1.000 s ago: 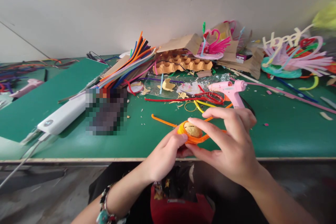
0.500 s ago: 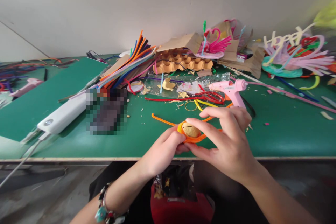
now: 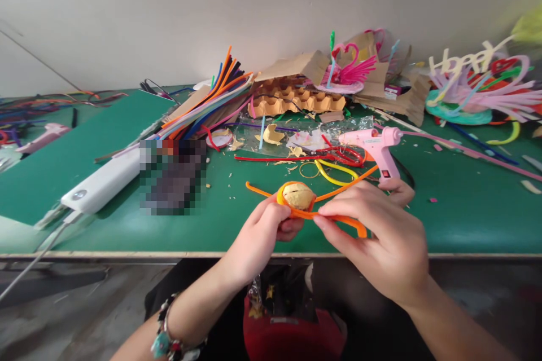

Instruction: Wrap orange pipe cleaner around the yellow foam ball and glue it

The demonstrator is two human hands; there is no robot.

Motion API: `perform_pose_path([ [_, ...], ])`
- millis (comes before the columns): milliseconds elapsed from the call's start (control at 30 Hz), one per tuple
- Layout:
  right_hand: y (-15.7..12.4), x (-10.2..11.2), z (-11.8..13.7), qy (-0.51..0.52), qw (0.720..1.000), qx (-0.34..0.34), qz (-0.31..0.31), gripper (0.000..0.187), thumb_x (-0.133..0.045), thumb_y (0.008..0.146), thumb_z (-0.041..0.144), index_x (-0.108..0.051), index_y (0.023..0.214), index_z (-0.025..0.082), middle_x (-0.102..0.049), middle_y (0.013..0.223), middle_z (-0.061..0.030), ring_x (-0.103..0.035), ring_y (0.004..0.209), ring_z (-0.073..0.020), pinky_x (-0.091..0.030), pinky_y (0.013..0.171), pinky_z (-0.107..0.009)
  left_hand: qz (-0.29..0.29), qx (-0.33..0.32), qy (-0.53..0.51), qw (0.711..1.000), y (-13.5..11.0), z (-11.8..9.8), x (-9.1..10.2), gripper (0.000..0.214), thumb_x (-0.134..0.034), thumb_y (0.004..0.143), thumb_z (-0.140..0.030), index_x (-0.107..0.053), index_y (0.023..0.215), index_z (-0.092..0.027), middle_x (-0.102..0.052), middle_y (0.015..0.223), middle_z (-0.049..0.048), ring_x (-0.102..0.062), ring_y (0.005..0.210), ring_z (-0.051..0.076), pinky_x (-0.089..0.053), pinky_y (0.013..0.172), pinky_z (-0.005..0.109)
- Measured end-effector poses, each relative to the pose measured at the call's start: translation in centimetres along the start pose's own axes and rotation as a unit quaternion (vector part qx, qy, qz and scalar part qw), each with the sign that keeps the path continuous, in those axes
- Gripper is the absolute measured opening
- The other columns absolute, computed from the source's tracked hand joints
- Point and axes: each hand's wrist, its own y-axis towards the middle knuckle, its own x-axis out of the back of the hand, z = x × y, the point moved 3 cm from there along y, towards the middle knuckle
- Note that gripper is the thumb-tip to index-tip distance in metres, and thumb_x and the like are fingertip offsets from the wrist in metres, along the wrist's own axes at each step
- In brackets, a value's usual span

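Observation:
My left hand (image 3: 256, 240) is closed on a rounded tan piece (image 3: 298, 196), which has a dark slit across it and an orange fuzzy rim; its underside is hidden. An orange pipe cleaner (image 3: 349, 219) runs along the near side of this piece. Thumb and forefinger of my right hand (image 3: 387, 237) pinch that pipe cleaner just right of the tan piece, and its bent free end shows past the fingertips. Behind both hands lies another orange strand (image 3: 258, 189), partly hidden by the piece. A pink glue gun (image 3: 379, 149) stands just beyond my right hand.
Red-handled scissors (image 3: 349, 155), a yellow pipe cleaner (image 3: 334, 175) and torn carton scraps lie ahead. Farther back are an egg carton (image 3: 296, 102), a pipe cleaner bundle (image 3: 215, 98) and pink swan shapes (image 3: 349, 76). A white power strip (image 3: 101, 180) sits left. A red bin (image 3: 292, 338) is below the table edge.
My right hand has moved right and down from the tan piece and now pinches the orange pipe cleaner. The tan piece has shifted slightly left and up in my left hand.

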Motion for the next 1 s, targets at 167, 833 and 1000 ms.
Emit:
perform_pose_path([
  [167, 0.1, 0.1, -0.2, -0.013, 1.000, 0.016, -0.021, 0.012, -0.065, 0.080, 0.012, -0.057, 0.074, 0.020, -0.066, 0.062, 0.0048, -0.058, 0.056, -0.0089, -0.028, 0.067, -0.033, 0.039, -0.002, 0.000, 0.999, -0.1, 0.2, -0.2, 0.016, -0.036, 0.077, -0.022, -0.038, 0.061, -0.019, -0.029, 0.052, -0.0078, -0.015, 0.047, 0.007, -0.014, 0.044, 0.024],
  [833, -0.2, -0.3, -1.4, 0.189, 0.972, -0.131, 0.052, 0.011, -0.060, 0.083, 0.020, -0.055, 0.073, 0.023, -0.061, 0.068, 0.0061, -0.056, 0.064, -0.0098, -0.039, 0.062, -0.026, 0.121, 0.094, -0.115, 0.981, -0.1, 0.2, -0.6, 0.012, -0.041, 0.067, -0.030, -0.041, 0.064, -0.019, -0.022, 0.049, -0.0106, -0.012, 0.044, 0.006, -0.009, 0.044, 0.023],
  [1000, -0.4, -0.1, -1.7, 0.169, 0.975, -0.133, 0.049, 0.006, -0.061, 0.083, 0.022, -0.057, 0.081, 0.025, -0.065, 0.073, 0.0065, -0.059, 0.067, -0.0098, -0.041, 0.065, -0.026, 0.125, 0.106, -0.112, 0.980, -0.1, 0.4, -0.5, 0.012, -0.042, 0.067, -0.031, -0.040, 0.064, -0.019, -0.021, 0.049, -0.0104, -0.012, 0.044, 0.006, -0.009, 0.044, 0.024],
])
